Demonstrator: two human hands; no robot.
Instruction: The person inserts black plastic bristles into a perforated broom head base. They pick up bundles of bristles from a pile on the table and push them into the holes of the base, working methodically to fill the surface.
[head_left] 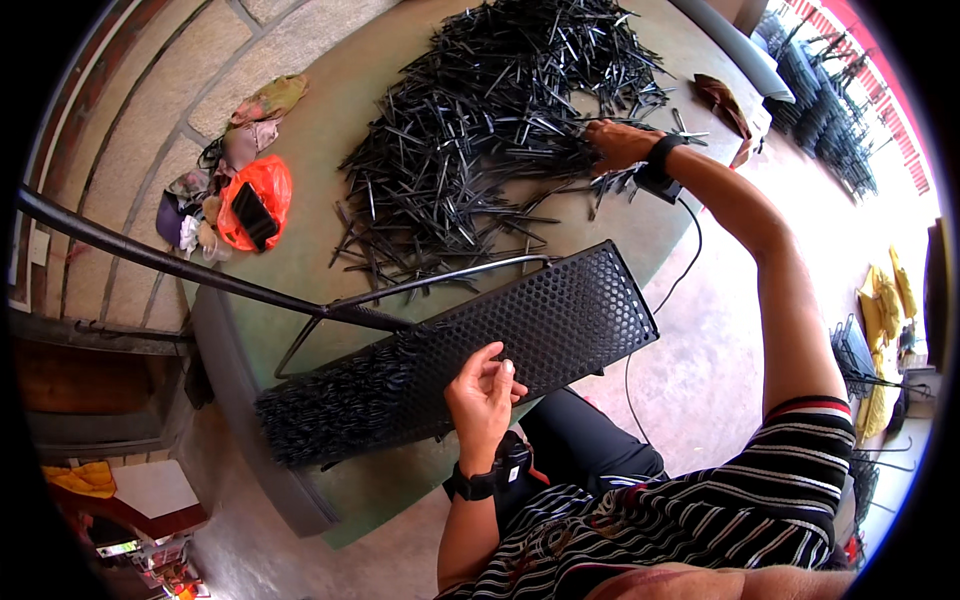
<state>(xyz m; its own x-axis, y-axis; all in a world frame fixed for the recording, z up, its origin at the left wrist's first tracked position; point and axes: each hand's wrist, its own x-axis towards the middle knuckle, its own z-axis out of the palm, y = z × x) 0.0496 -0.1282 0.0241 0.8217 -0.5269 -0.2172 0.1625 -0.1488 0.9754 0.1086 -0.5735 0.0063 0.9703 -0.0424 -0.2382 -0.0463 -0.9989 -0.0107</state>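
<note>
Left head-worn fisheye camera, wide upright view, facing down, near above the green table (pixel 600 228)

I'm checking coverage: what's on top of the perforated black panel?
Bunched black pieces cover the left part of the panel; its perforated surface shows farther right. The left hand hides some of it, and the surface beneath the pieces can't be seen.

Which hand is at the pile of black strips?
The right hand, at the right side of the pile. The left hand is away from it, over the black panel.
</note>
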